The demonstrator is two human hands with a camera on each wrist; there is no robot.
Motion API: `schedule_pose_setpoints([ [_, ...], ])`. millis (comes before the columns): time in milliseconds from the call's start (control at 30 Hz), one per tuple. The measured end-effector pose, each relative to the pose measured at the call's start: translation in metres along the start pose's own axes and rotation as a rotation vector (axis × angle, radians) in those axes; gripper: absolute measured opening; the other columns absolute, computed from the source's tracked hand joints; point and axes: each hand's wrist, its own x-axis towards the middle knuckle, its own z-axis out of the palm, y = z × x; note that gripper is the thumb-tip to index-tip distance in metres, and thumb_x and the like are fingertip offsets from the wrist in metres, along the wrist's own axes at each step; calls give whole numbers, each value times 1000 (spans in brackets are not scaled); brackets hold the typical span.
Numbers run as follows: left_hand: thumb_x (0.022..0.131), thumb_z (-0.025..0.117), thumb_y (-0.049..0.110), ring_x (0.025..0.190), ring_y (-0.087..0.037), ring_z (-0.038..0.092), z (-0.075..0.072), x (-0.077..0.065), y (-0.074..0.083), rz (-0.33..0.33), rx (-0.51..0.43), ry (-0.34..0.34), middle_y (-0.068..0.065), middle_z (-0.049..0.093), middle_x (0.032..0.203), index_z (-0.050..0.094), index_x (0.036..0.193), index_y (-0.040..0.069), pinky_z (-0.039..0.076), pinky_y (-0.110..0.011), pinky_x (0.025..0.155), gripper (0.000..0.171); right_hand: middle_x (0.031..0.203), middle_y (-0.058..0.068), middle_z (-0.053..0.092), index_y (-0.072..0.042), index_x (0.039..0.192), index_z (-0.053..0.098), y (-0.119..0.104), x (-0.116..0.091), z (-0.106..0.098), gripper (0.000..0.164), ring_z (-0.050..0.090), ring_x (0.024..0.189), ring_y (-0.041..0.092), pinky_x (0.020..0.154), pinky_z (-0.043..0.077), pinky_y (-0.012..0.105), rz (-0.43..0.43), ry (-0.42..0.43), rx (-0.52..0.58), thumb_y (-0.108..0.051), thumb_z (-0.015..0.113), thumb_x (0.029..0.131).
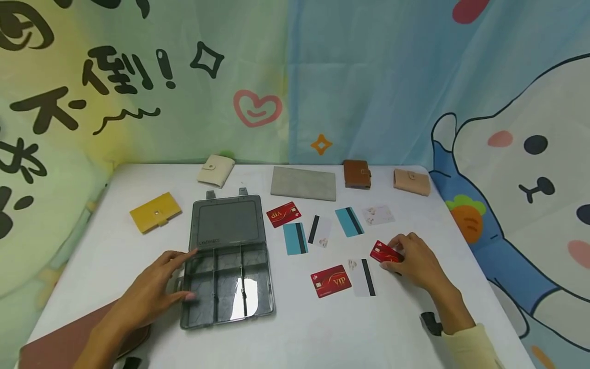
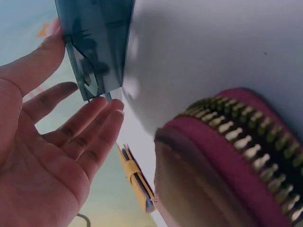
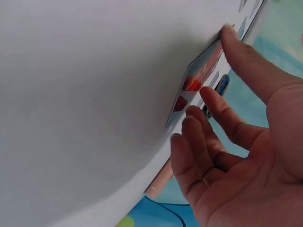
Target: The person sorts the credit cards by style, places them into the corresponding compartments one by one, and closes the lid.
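A transparent grey compartment box (image 1: 228, 284) lies with its lid (image 1: 228, 220) laid back. My left hand (image 1: 159, 287) touches the box's left side, fingers spread along the edge and thumb over the front-left rim. In the left wrist view, that hand (image 2: 61, 127) has extended fingers beside the bluish box wall (image 2: 102, 52). On the right, my right hand (image 1: 417, 261) pinches a red card (image 1: 384, 252) between thumb and fingers, close over the table. The right wrist view shows this card (image 3: 203, 68) tilted between thumb and index finger, other fingers loosely bent.
Red, blue and white cards, including a red VIP card (image 1: 331, 281), lie right of the box. Along the back are a cream wallet (image 1: 216, 170), grey wallet (image 1: 303, 183), brown wallet (image 1: 357, 174) and tan wallet (image 1: 412, 182). Left are a yellow wallet (image 1: 155, 212) and brown zippered pouch (image 1: 60, 338).
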Motion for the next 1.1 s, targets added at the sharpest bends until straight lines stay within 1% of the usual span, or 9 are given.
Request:
schedule_pose_setpoints([
  [167,69,91,26,97,-19,66,-1,-1,-1,-40,16,-14,-6,60,116,46,148,8,54,-40,77,92,106,18,60,-3,110,58,-2,5,0,52,56,97,32,82,54,50,21,-23,37,-26,89,75],
  [300,70,90,28,89,-14,64,0,-1,-2,-64,20,-37,0,63,104,48,146,6,52,-33,73,90,98,13,63,-8,108,55,-4,7,-2,39,56,88,27,69,53,38,10,-4,65,-19,83,83],
  [367,70,90,28,86,-11,62,0,-1,-2,-72,18,-46,2,64,98,48,146,5,50,-31,72,90,95,11,62,-10,114,55,-8,6,-4,34,56,83,24,65,50,31,-6,24,83,-16,77,89],
  [433,70,90,27,84,-9,59,0,-1,-3,-81,10,-57,3,64,94,47,147,5,48,-29,70,90,92,9,61,-13,125,54,-14,4,-6,36,54,77,22,61,49,27,-35,55,114,-15,71,93],
  [533,71,90,26,80,-6,57,0,-1,-3,-94,-15,-72,4,63,91,46,148,5,47,-27,67,91,91,7,59,-21,142,46,-29,1,-7,52,53,72,20,59,50,25,-107,84,174,-12,67,96],
  [633,71,90,25,77,-4,56,1,0,-4,-97,-36,-71,4,62,90,46,148,6,46,-26,66,90,90,4,58,-28,146,44,-50,-3,-6,57,54,68,19,57,52,24,-182,79,254,-12,67,96],
  [767,71,90,25,75,-3,56,1,-1,-5,-100,-43,-65,4,63,89,47,147,9,46,-25,65,89,88,1,57,-29,140,51,-82,-9,-1,50,56,66,19,56,52,26,-250,25,400,-15,69,95],
  [867,71,89,25,74,-2,57,1,-2,-6,-106,-40,-68,4,63,89,47,147,11,46,-25,65,89,86,-2,59,-30,135,55,-107,-13,9,47,58,67,20,57,53,27,-282,-26,505,-18,72,93],
  [1100,72,88,25,72,-2,56,2,-1,-5,-88,-42,-70,3,62,90,46,147,11,45,-24,63,87,83,-2,66,-34,130,58,-162,-18,35,39,66,70,28,66,57,32,-312,-233,696,-26,71,94],
])
